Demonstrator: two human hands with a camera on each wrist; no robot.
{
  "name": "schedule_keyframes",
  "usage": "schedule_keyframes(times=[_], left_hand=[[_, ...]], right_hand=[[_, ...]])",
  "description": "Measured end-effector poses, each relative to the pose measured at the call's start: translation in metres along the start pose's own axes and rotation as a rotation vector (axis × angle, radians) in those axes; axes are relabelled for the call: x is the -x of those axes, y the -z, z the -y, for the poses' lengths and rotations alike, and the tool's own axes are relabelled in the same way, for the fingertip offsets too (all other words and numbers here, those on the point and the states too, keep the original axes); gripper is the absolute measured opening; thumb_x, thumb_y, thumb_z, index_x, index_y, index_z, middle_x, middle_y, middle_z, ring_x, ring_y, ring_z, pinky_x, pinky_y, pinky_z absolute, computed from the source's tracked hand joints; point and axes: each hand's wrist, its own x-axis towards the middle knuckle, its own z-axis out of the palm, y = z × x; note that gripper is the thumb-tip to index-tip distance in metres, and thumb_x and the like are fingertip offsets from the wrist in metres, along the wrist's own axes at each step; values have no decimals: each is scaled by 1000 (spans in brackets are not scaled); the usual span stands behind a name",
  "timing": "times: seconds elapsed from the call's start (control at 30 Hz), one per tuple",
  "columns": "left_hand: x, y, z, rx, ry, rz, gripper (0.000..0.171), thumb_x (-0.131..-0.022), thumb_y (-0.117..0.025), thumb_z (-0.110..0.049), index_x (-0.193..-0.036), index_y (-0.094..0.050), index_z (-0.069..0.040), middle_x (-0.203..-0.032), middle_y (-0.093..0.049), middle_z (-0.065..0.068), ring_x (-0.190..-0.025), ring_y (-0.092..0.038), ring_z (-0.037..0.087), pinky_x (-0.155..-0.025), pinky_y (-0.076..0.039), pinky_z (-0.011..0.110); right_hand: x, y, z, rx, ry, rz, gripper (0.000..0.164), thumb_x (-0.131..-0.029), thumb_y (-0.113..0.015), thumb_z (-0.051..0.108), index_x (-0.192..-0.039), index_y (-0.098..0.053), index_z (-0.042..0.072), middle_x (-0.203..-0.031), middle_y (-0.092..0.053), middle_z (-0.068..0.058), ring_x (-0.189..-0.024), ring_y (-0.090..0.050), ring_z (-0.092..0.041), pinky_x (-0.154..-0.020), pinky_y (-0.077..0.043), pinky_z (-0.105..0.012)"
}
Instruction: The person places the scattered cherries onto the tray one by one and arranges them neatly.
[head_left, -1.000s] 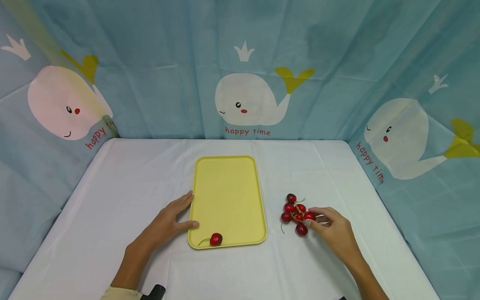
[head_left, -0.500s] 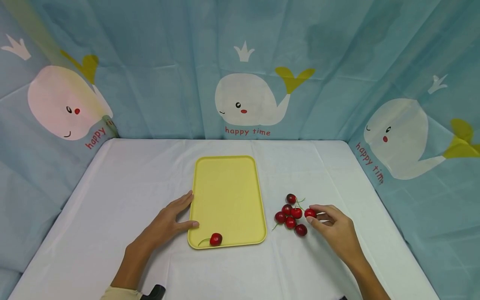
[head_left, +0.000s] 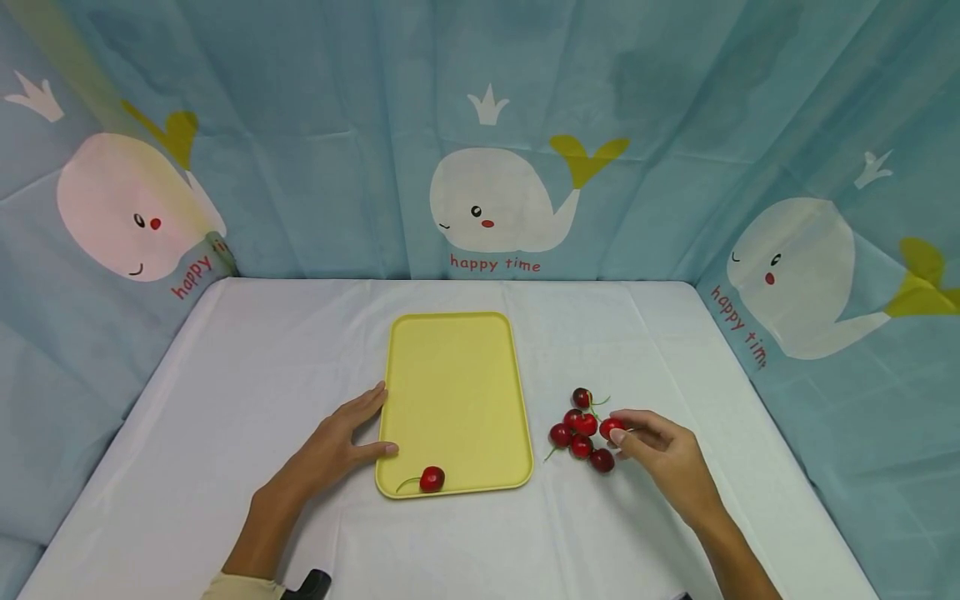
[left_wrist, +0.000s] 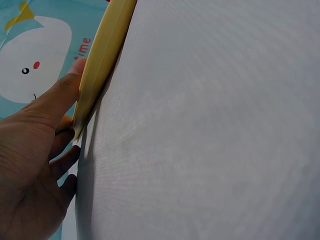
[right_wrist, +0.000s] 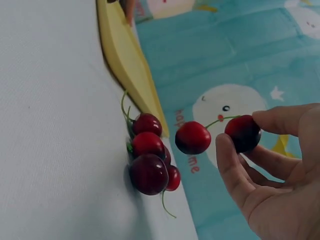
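Note:
My right hand (head_left: 670,458) pinches a red cherry (head_left: 611,428) between thumb and fingers, at the right of a small pile. In the right wrist view, a stem joins the held cherry (right_wrist: 243,133) to a second cherry (right_wrist: 193,138), which appears raised above the pile. Several loose cherries (right_wrist: 149,174) lie beside them on the white cloth. With its fingers fairly straight, my left hand (head_left: 330,442) touches the left edge of a yellow tray (head_left: 457,383); its thumb rests at the rim. One cherry (head_left: 432,479) with a stem lies inside the tray's near edge.
White cloth (head_left: 247,375) covers the table around the tray and the pile. Blue curtains (head_left: 322,167) printed with whales stand behind the table and along both sides.
My right hand has drawn its cherry off the pile, then moved slightly left with it. The loose cherries have shifted and spread a little leftward. The left hand and tray stay put.

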Motion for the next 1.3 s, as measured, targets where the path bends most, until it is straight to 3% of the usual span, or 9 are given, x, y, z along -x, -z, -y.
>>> schedule_keyframes(times=[0.13, 0.47, 0.67, 1.07, 1.3], left_hand=[[-1, 0, 1, -1, -3, 1, 103, -87, -84, -52, -167, -34, -10, -174, -30, 10, -159, -27, 43, -124, -29, 67], [0, 0, 1, -2, 7, 7, 103, -87, -84, -52, -166, -34, -10, -174, -29, 8, -160, -26, 42, -124, -28, 66], [0, 1, 1, 0, 6, 8, 103, -87, -85, -51, -167, -34, -10, -174, -29, 9, -160, -26, 42, -124, -28, 67], [1, 1, -1, -12, -7, -5, 102, -87, -84, -53, -166, -35, -8, -174, -31, 10, -159, -28, 44, -123, -29, 67], [1, 0, 0, 1, -3, 0, 104, -86, -85, -52, -166, -34, -9, -174, -30, 10, -159, -27, 43, -124, -29, 66]], right_hand=[[-1, 0, 1, -36, -6, 12, 33, -105, -69, 24, -129, -71, 1, -109, -79, -13, -90, -78, -32, -85, -63, -25], [-1, -1, 1, 7, -61, -4, 35, -103, -72, 29, -128, -73, 5, -106, -79, -14, -92, -77, -26, -86, -63, -26], [-3, 0, 0, 14, -64, -52, 35, -104, -71, 29, -130, -72, 5, -109, -79, -15, -90, -78, -24, -85, -60, -20], [-3, -5, -2, -56, -67, 3, 33, -103, -73, 25, -127, -72, 2, -109, -79, -19, -91, -79, -24, -84, -63, -24], [-5, -10, -3, -66, -99, 28, 36, -101, -75, 27, -126, -72, 1, -109, -79, -16, -88, -78, -23, -82, -64, -27]])
